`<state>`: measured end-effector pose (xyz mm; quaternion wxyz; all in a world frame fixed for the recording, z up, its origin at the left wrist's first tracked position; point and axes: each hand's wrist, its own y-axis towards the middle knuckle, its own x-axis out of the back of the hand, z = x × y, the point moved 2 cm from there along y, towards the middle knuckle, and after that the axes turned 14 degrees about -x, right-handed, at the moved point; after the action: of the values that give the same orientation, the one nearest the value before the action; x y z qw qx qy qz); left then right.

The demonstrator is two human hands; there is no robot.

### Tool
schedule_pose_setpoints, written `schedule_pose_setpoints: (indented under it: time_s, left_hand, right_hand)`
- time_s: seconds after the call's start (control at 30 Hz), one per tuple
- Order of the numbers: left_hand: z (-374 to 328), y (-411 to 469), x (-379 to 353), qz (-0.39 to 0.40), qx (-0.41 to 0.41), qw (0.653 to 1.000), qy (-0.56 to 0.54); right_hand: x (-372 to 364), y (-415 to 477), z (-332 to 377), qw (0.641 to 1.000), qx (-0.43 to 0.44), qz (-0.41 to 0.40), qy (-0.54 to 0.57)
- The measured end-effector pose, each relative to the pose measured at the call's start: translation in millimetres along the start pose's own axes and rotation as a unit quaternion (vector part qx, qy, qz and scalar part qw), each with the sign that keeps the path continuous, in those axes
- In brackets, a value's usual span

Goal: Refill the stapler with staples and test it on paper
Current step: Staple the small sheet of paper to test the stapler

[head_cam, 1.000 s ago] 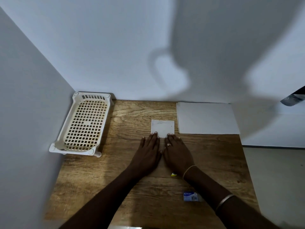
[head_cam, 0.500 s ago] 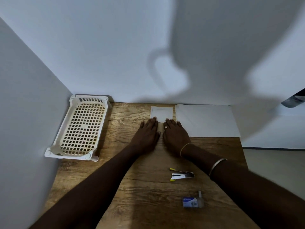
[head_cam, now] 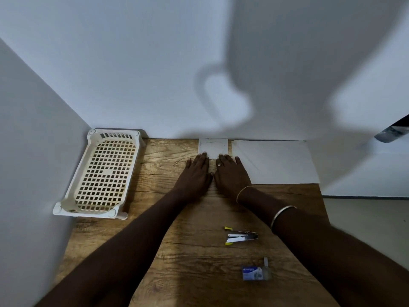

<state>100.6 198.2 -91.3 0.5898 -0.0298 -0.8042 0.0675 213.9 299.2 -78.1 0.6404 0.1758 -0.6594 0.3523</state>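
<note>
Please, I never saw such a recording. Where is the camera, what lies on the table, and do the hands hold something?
No machine: a person's bare hands, filmed from a head-worn camera looking down. The left hand and right hand lie flat on the brown wooden table, just touching a small square white paper; they hold nothing. Right of it lies a large white sheet, left a cream plastic lattice basket. Nearer: a silver stapler with yellow tips and a blue staple box.
</note>
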Motion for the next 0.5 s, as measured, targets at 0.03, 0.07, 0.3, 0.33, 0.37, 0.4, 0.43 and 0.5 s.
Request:
schedule_pose_setpoints:
  time_s: [0.03,0.07,0.3,0.33,0.37,0.4,0.43,0.5]
  left_hand:
    - [0,0,1,0.005,0.000,1.000,-0.001]
    - [-1,0,2,0.008,0.001,1.000,-0.002]
    - [-12,-12,12,-0.042,-0.020,0.999,-0.020]
    - [-16,-17,14,-0.056,-0.021,0.998,-0.024]
    - [-22,-22,16,-0.073,-0.023,0.996,-0.033]
    - [-28,-29,18,-0.094,-0.028,0.994,-0.047]
    - [-37,-38,19,-0.113,-0.033,0.991,-0.062]
    - [-58,-60,20,-0.141,-0.051,0.986,-0.077]
  right_hand:
    - [0,0,-1,1.000,0.002,0.000,-0.004]
    - [1,0,-2,1.000,0.004,0.000,-0.004]
    - [11,-9,-12,0.995,0.001,-0.042,0.093]
    - [13,-16,-15,0.992,-0.003,-0.049,0.114]
    - [14,-23,-19,0.990,-0.006,-0.057,0.127]
    - [14,-32,-22,0.989,-0.007,-0.063,0.137]
    - [14,-43,-27,0.987,-0.010,-0.066,0.147]
    - [14,-67,-36,0.983,-0.022,-0.068,0.169]
